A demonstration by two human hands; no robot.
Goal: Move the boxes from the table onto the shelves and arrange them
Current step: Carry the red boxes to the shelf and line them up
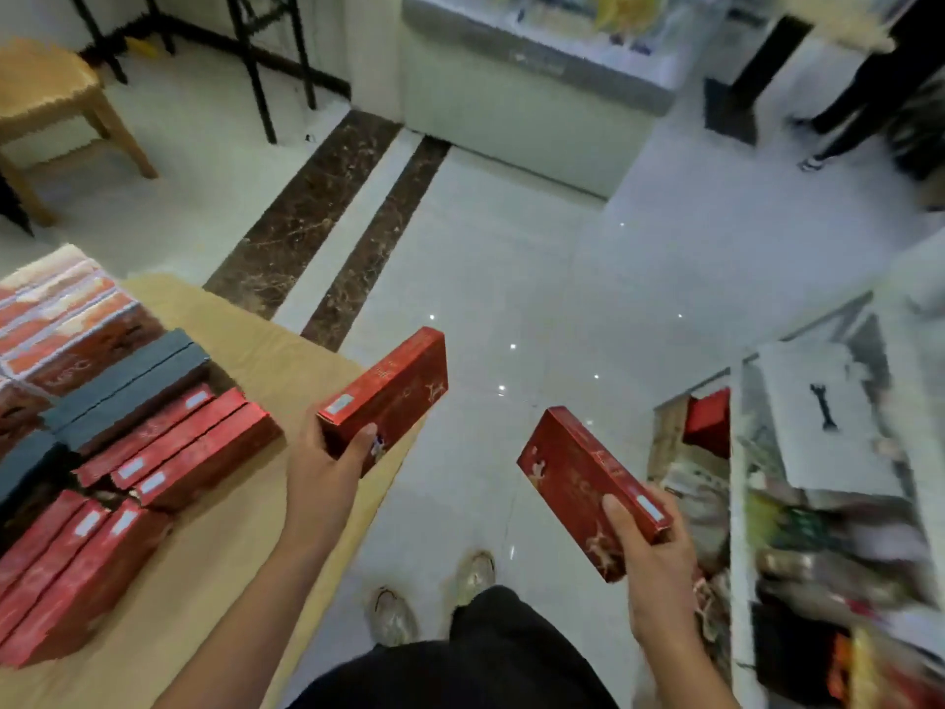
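Note:
My left hand [327, 468] grips the near end of a long red box [391, 388], held just past the right edge of the table [266, 504]. My right hand [649, 550] holds a second red box [583, 478] over the floor, close to the shelves [736, 529] on the right. On the table lie rows of more red boxes [189, 447], dark grey boxes [128, 386] and orange-white boxes [61, 309]. A red box [711, 422] sits on a lower shelf level.
White tiled floor [537, 299] with dark marble stripes lies between table and shelves. A chest freezer [526, 94] stands ahead, a wooden stool [51, 104] at the far left. Another person's legs [859, 115] are at the upper right. The shelves hold blurred mixed goods.

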